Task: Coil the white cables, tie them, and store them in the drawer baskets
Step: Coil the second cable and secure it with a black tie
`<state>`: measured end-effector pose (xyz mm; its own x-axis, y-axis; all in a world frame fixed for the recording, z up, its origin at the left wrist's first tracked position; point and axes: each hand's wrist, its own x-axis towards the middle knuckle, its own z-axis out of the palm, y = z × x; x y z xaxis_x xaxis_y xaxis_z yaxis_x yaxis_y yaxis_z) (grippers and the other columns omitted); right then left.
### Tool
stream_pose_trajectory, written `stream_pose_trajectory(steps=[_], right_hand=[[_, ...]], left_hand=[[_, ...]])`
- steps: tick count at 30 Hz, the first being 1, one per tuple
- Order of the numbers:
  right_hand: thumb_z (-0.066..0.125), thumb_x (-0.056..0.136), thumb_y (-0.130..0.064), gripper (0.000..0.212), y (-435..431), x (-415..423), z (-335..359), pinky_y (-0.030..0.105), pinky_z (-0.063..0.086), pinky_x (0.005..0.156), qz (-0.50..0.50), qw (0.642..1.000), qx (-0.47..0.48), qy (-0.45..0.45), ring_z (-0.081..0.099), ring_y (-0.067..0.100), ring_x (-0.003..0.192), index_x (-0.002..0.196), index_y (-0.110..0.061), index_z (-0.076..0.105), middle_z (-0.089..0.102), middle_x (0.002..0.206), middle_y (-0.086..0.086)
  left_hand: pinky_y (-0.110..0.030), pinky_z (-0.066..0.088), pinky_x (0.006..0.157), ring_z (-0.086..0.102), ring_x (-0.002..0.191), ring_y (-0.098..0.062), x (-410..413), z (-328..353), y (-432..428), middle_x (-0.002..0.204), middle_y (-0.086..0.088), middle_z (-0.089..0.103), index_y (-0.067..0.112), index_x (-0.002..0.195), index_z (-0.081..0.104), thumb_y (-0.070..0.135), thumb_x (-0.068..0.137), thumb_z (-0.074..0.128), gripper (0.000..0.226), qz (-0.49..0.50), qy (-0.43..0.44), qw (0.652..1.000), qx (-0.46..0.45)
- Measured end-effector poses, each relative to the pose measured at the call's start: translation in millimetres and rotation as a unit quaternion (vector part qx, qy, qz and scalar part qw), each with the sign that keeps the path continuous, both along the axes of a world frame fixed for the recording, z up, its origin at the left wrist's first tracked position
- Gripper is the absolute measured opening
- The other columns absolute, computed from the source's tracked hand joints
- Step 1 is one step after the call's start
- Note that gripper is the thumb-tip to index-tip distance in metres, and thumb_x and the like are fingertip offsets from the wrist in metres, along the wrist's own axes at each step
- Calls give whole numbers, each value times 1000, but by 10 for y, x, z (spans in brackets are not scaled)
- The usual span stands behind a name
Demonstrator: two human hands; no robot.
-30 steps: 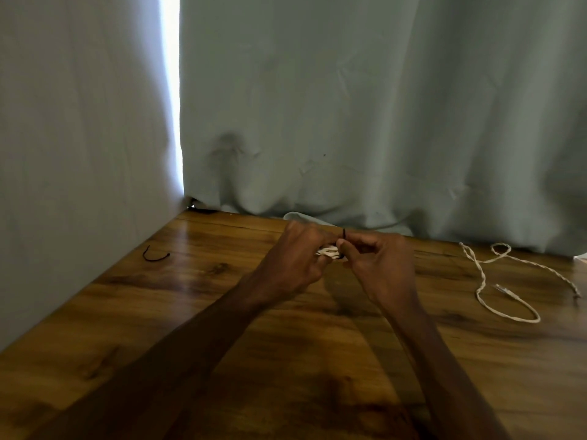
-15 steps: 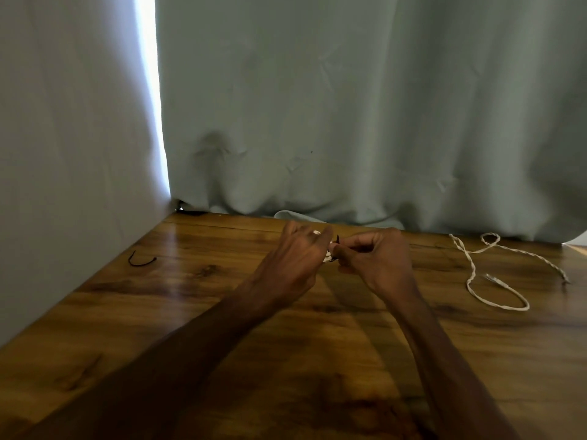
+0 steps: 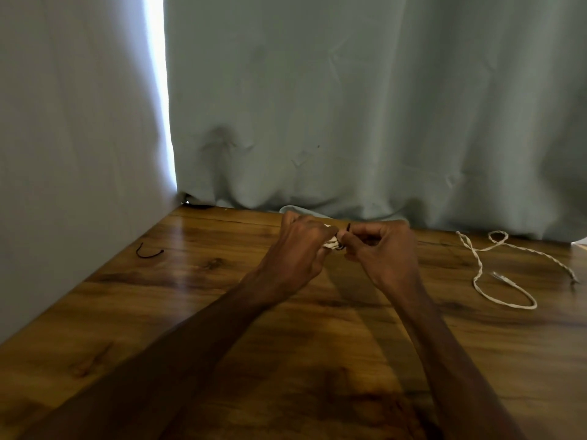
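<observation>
The two hands met above the far middle of the wooden bench, knuckles towards the camera and almost touching. The left hand had its fingers curled round a small coiled white cable, of which only a pale bunch showed at the hand's three o'clock side, in the narrow gap between the hands. The right hand sat just at three o'clock of that bunch, thumb and forefinger pinched on a thin black tie; one short end of the tie stood up towards twelve o'clock, and its lower part lay against the white bunch. How far the tie went round the coil could not be told, since the fingers hid it. Well apart from the hands, at three o'clock, a second white cable lay loose on the bench in an open, twisted loop, with its ends spread. Well off at nine o'clock of the hands, near the left curtain, a spare black tie lay curved on the wood. A grey-green curtain hung behind the bench at twelve o'clock, its hem touching the far edge.
</observation>
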<state>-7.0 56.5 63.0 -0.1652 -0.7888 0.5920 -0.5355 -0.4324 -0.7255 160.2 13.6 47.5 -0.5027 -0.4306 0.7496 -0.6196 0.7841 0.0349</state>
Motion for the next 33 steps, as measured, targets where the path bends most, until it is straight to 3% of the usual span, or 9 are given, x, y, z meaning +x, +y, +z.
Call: stream_pose_trajectory(steps=[3,6,10,14,19,21,24,28,33], right_hand=[[83,84,-17,12,9,-18,-5,53,64,71,23,998,23,-49,77,22,68,96,-13,83,79,76,0],[82,85,-13,12,34,-23,1,54,64,73,40,996,44,-62,76,23,69,96,-11,83,79,77,3],[81,86,-11,7,73,-63,29,52,64,75,50,995,83,-24,77,25,72,92,-11,83,80,78,2],[78,85,-1,10,80,-101,33,52,64,73,28,994,104,0,77,27,68,86,-9,83,79,76,7],[78,78,-4,17,21,-52,-10,46,61,60,-58,987,61,137,69,20,53,68,-18,80,72,58,-1],[78,80,-9,12,22,-27,-14,42,58,55,-76,985,34,151,67,24,51,69,-14,81,71,56,2],[77,82,-11,9,46,15,2,38,57,56,-99,986,-21,135,69,23,56,77,-14,83,74,62,3],[76,85,-14,10,67,27,14,41,57,58,-117,985,-50,117,67,18,54,77,-14,82,72,60,0],[75,87,-17,10,116,54,30,32,54,52,-124,985,-80,95,63,7,49,82,-21,83,68,57,-11]], left_hand=[[-30,16,75,60,87,-26,0,42,25,94,-2,73,16,104,71,2,76,68,31,7,-29,999,-31],[-34,23,77,63,87,-30,9,36,21,94,-7,72,7,116,69,-5,71,75,47,15,-56,997,-50],[-33,27,89,61,91,-27,9,-12,47,99,-8,71,-1,157,23,-5,69,75,102,42,-92,989,-106],[-37,30,94,62,95,-27,-38,-57,72,102,-8,72,6,160,2,-6,73,73,113,28,-112,984,-136],[-46,42,90,64,97,-33,-80,-127,21,102,-14,72,-1,157,15,-5,71,73,103,26,-133,977,-166],[-45,35,90,65,97,-36,-66,-127,-27,103,-16,72,-5,150,36,-6,68,74,91,28,-117,979,-164],[-38,25,82,67,92,-33,-56,-85,-55,96,-11,74,4,119,68,-3,66,80,54,9,-68,988,-137],[-32,15,76,65,91,-28,-115,-47,-29,90,-2,72,17,107,72,9,85,72,24,-3,-16,998,-55],[-39,31,77,62,78,-8,-65,-24,-57,79,8,70,27,99,73,23,97,62,11,-91,71,990,79]])
